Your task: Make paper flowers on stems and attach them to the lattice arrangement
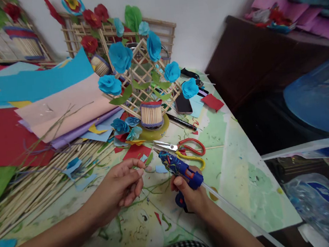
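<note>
My left hand (128, 183) is nearly closed at thumb and forefinger, which appear to pinch the near end of a small green leaf (149, 159); the other fingers curl loosely, holding nothing that I can see. My right hand (193, 193) is wrapped around the grip of a blue hot glue gun (179, 168), its long glue stick (242, 209) trailing back past my right forearm. The leaf lies just left of the nozzle, apart from it, its long axis slanting away and rightward, while the gun's runs away and leftward, so the two lines cross. My left fingertips are nearest the leaf. Beyond both hands stands the flowered stick lattice (142, 64), with scissors (170, 145) lying nearer, just past the gun.
</note>
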Demonstrator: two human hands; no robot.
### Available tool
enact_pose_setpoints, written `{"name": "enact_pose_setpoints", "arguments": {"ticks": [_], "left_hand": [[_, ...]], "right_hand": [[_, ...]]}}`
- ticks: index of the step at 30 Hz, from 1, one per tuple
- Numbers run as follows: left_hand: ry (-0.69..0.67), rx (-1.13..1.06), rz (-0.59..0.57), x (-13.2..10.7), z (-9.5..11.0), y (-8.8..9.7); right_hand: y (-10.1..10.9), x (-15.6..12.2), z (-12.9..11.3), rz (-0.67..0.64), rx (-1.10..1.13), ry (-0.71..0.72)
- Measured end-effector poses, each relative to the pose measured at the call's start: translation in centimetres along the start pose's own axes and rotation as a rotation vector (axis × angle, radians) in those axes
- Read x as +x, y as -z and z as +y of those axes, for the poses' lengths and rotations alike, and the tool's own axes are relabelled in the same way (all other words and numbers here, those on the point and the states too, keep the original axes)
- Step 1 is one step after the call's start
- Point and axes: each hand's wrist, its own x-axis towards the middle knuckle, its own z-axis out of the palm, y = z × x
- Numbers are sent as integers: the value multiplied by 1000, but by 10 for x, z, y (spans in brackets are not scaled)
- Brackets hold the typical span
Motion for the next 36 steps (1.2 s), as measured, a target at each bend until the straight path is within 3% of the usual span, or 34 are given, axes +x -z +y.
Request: {"name": "enact_pose_setpoints", "arguments": {"ticks": [10, 28, 36], "left_hand": [[-23, 11, -7, 1, 0, 0], [-39, 38, 8, 1, 1, 0], [-47, 40, 11, 2, 2, 1]], "right_hand": [[2, 2, -5, -52, 13, 69], [0, 1, 2, -13, 20, 41], [0, 0, -7, -55, 17, 54]]}}
